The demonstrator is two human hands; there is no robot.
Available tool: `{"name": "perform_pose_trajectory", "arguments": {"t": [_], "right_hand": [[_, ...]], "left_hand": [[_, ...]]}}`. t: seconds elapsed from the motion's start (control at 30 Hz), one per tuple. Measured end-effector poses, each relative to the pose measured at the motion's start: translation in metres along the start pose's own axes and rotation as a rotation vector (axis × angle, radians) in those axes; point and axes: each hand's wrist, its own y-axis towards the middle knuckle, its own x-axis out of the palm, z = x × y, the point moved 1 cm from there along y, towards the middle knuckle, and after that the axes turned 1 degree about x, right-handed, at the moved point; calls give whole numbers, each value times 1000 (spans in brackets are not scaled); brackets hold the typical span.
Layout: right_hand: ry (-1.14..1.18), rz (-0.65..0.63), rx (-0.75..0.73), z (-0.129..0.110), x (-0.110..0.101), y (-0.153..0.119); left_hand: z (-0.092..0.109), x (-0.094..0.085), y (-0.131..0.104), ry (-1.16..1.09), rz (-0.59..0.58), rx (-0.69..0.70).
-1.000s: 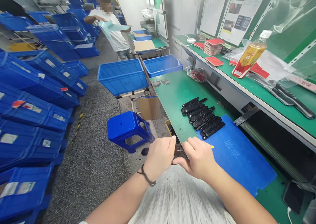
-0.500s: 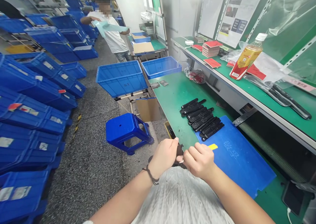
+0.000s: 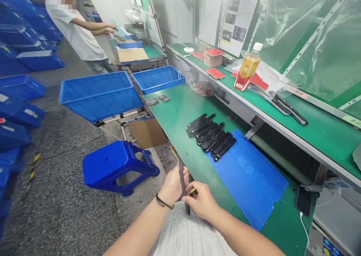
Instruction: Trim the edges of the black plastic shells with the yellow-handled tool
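My left hand (image 3: 172, 182) is closed around a thin, dark, strip-shaped piece (image 3: 182, 180) held upright at the table's near edge. Close beside it, my right hand (image 3: 203, 200) has thumb and fingers bent in toward the strip. A small yellow tool (image 3: 193, 191) shows between the right fingers; most of it is hidden, so its kind is unclear. Beyond my hands, several long black plastic parts (image 3: 210, 135) lie in a row on the green table (image 3: 166, 116), partly over a blue sheet (image 3: 248, 177).
A blue stool (image 3: 109, 162) stands at left, with blue crates (image 3: 98, 94) behind. The shelf (image 3: 270, 109) at right holds a drink bottle (image 3: 248, 67), stacked red pieces (image 3: 213, 58) and bagged black parts (image 3: 287, 107). A phone (image 3: 303, 199) is charging. A co-worker (image 3: 76, 26) stands at far left.
My view has turned right. The dark strip now stands upright in my left hand, and my right hand has turned, bringing the yellow tool beside the strip. The co-worker's hands have lowered to a table.
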Motion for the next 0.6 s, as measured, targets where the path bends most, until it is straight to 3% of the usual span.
{"name": "perform_pose_trajectory", "arguments": {"t": [0.1,0.2,0.3,0.4,0.5,0.6], "right_hand": [[26,57,47,26,2,6],[50,146,98,52,-13,24],[33,296,165,76,-49,55],[-8,448,236,95,-95,95],[-66,566,276,105,-134,130],[-142,634,269,107,-158,151]], "left_hand": [[-8,4,9,-74,-4,-53],[-12,0,16,-91,24,-77],[-19,-13,21,-54,86,-97],[-31,-27,23,-15,70,-162],[-43,-37,21,46,59,-230],[-44,-41,16,93,18,-206]]}}
